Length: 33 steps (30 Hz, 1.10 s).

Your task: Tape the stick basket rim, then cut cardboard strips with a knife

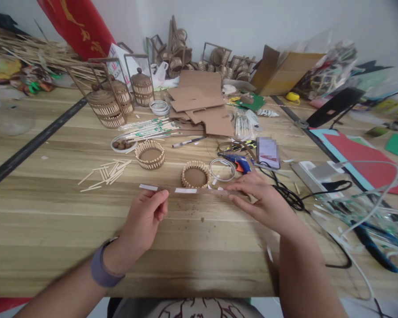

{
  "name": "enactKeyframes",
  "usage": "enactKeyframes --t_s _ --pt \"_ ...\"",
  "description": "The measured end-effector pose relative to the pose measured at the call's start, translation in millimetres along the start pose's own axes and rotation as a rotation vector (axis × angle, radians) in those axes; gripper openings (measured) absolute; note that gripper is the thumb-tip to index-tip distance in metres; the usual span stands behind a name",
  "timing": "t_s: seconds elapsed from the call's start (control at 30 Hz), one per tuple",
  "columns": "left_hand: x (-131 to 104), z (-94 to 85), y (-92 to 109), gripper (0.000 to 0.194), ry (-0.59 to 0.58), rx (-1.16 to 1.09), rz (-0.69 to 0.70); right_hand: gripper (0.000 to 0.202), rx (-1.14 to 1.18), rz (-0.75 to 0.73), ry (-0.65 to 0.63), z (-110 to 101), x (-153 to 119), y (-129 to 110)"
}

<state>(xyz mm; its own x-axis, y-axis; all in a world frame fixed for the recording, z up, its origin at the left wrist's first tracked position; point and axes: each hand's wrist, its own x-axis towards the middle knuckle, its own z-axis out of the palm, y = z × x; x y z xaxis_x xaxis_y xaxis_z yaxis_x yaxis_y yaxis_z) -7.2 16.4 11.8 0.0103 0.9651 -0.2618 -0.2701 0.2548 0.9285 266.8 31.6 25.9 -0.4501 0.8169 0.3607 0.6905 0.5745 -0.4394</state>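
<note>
A thin brown cardboard strip [205,191] with white tape-like pieces along it stretches between my hands. Near its left end, my left hand [147,214] pinches it between thumb and curled fingers. My right hand [260,196] has its thumb and fingers about the strip's right part, the fingers fairly straight. Just behind the strip stands a small round basket [195,175] with a brown base and a wall of short wooden sticks. Another stick-walled basket [150,154] sits farther left. A roll of white tape [222,170] lies beyond my right hand's fingertips.
Loose short sticks [111,173] and a bowl of brown balls [123,145] lie left. Beyond are cardboard sheets [199,95] and finished lidded baskets [142,88]. At right are a blue glue gun [235,161], a phone [268,152], a power strip [318,181] and cables.
</note>
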Motion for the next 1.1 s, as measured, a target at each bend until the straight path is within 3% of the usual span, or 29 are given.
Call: enactKeyframes --t_s 0.27,0.47,0.6,0.67,0.73,0.87,1.1 --pt "-0.6 9.5 -19.2 0.035 -0.005 0.032 -0.184 0.016 0.001 0.022 -0.246 -9.3 -8.6 14.6" --pt "-2.0 9.3 -26.9 0.032 -0.059 0.087 -0.184 0.012 -0.064 0.149 -0.484 -13.1 -7.8 13.1" --pt "-2.4 9.2 -27.7 0.029 -0.047 0.125 -0.167 0.032 -0.122 0.149 -0.351 -5.2 -4.8 3.2" --pt "-2.4 9.7 -28.5 0.029 -0.047 0.129 -0.151 0.026 -0.097 0.098 -0.237 3.1 -0.9 -9.8" --pt "-2.6 10.1 -29.4 0.030 -0.047 0.129 -0.134 0.008 -0.032 0.042 -0.134 14.5 3.6 -27.5" --pt "-4.6 10.6 -30.3 0.031 -0.063 0.127 -0.099 0.009 0.073 -0.003 0.008 41.0 7.6 -59.4" --pt "-7.7 10.1 -30.4 0.025 -0.110 0.162 -0.062 0.010 0.021 0.108 0.108 61.4 4.0 -68.3"
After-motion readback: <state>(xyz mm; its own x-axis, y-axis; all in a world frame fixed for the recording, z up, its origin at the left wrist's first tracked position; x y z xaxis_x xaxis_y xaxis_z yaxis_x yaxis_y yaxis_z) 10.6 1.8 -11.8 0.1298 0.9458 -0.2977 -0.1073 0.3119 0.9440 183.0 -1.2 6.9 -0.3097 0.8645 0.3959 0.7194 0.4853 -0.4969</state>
